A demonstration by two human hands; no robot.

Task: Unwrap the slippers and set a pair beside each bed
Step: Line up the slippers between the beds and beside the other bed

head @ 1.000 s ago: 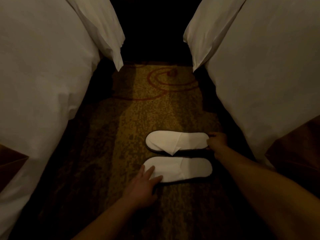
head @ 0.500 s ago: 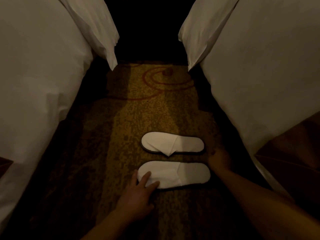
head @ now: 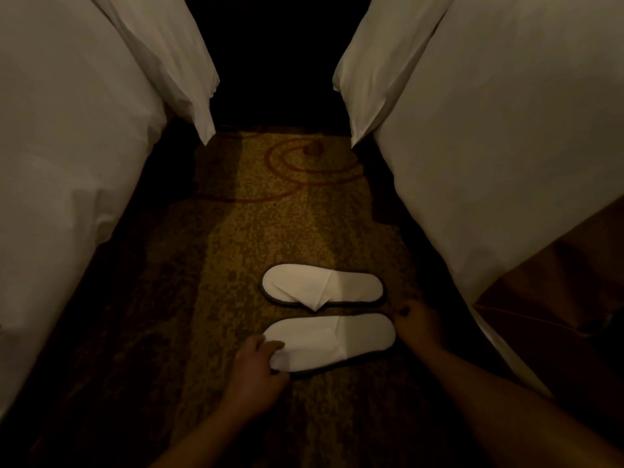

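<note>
The left hand point(head: 256, 369) curls its fingers round the toe of the near slipper point(head: 332, 341); the right hand point(head: 417, 324) is at its heel, grip too dim to tell. The far slipper point(head: 324, 287) lies alongside, so one unwrapped pair sits near the right bed point(head: 506, 146); beside the left bed point(head: 67, 146) none shows.

Far slipper point(head: 322, 287), near slipper point(head: 329, 341): white, flat, dark rim, no wrap. Side by side on carpet point(head: 270, 214), closer to right bed point(head: 506, 146), toes toward left bed point(head: 67, 163). Far slipper's top flap folded to point.
</note>
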